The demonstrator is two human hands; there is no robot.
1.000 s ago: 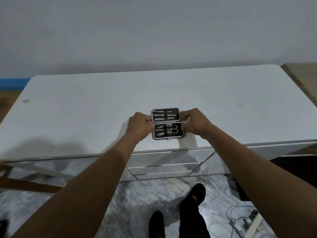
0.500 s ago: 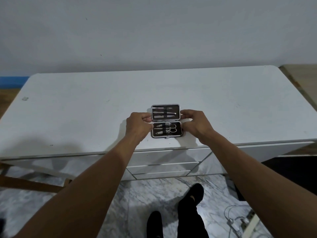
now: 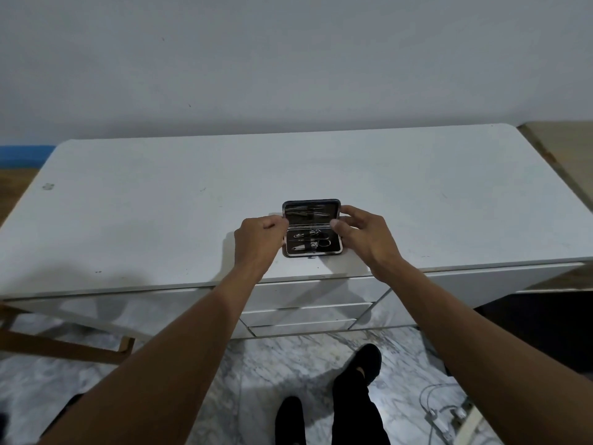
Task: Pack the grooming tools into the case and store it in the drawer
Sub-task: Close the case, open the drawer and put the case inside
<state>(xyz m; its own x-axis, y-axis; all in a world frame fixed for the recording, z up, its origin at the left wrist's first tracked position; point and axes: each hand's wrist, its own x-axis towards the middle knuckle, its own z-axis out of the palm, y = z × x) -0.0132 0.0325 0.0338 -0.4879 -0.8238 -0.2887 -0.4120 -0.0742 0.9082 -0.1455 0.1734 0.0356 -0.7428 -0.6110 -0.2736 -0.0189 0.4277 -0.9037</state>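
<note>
A small black grooming case [image 3: 312, 229] with a silver rim lies near the front edge of the white desk [image 3: 160, 203]. Its far half, the lid, is tilted up and holds thin metal tools. The near half lies flat and holds a clipper and small scissors [image 3: 316, 243] in loops. My left hand [image 3: 258, 240] pinches the lid's left edge. My right hand [image 3: 364, 234] holds the lid's right edge with thumb and fingers. White drawers [image 3: 308, 313], all closed, sit below the desk's front.
A grey wall rises behind the desk. A wooden frame [image 3: 64, 348] stands at the lower left on the marble floor. My feet in dark shoes [image 3: 359, 364] are below, and white cables [image 3: 446, 409] lie at the lower right.
The case's far half has risen from lying flat to tilted up toward me. Both hands shifted from the case's sides onto the lid's edges.
</note>
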